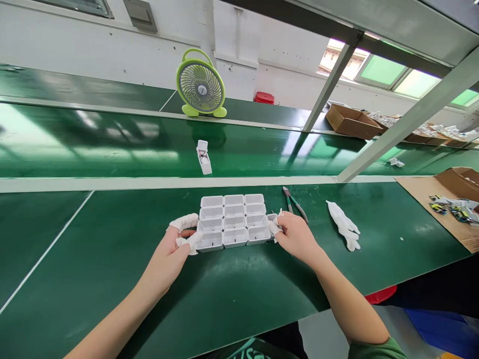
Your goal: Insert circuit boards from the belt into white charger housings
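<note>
Small open white plastic boxes [235,223] stand side by side in a tight block of rows on the green bench. At the block's left edge is my left hand [178,242], its thumb and fingers closed against the end boxes. White coverings wrap the fingertips of both hands. My right hand [290,230] pinches another small white box [272,218] beside the block's right edge; the fingers partly hide it. Just behind my right hand lie green-handled cutting pliers [294,203].
A white glove [342,226] lies on the right. Beyond the pale rail, a white case with wires [203,157] rests on the green belt. A green fan [201,85] stands farther back. Cardboard [430,199] with small parts lies at far right, below a slanted post [404,117].
</note>
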Motion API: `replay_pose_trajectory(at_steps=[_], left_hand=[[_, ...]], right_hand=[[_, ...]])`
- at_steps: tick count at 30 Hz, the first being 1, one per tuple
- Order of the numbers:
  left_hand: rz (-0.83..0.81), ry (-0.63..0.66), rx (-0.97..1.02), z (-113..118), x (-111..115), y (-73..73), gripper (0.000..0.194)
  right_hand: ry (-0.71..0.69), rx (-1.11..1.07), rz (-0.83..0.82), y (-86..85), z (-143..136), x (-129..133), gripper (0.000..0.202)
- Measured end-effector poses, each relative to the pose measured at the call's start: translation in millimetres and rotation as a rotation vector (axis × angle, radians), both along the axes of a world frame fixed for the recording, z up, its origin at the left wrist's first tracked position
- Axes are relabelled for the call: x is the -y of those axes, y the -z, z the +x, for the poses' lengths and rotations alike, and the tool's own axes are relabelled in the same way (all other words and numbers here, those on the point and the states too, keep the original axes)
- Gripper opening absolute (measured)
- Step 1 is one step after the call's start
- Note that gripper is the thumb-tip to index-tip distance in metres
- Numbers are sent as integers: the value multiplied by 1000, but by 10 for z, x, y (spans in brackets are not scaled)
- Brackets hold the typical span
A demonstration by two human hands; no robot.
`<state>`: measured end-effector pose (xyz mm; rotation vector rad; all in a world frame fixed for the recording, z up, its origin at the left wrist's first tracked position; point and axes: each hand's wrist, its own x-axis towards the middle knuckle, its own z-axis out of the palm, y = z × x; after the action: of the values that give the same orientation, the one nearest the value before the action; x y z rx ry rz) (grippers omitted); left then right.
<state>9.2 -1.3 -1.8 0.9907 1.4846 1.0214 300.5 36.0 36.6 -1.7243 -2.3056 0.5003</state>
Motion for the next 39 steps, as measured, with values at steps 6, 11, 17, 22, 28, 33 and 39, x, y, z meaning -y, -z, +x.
replay_pose_trajectory(at_steps=[6, 11, 17, 22, 28, 33, 39], left_hand=[[6, -12, -10, 6, 11, -38, 71], [-21, -10, 26, 8, 11, -43, 67], [4, -6, 24, -26, -6, 16, 61], [15, -2, 36, -45, -7, 54, 63], [7, -5, 46, -47, -2, 80, 65], [26, 6, -43, -76, -30, 66, 67], [130, 108, -436, -96, -22, 9, 96]], right_hand=[[88, -153, 114, -45, 74, -15, 26], [200, -55, -78, -110, 97, -45, 26], [176, 3, -203, -118, 44, -43, 35], [171, -24, -201, -94, 24, -28, 35], [158, -19, -195, -62, 25, -33, 37], [153, 8, -196, -94, 33, -37, 39], [89, -18, -238, -165, 82, -1, 47]])
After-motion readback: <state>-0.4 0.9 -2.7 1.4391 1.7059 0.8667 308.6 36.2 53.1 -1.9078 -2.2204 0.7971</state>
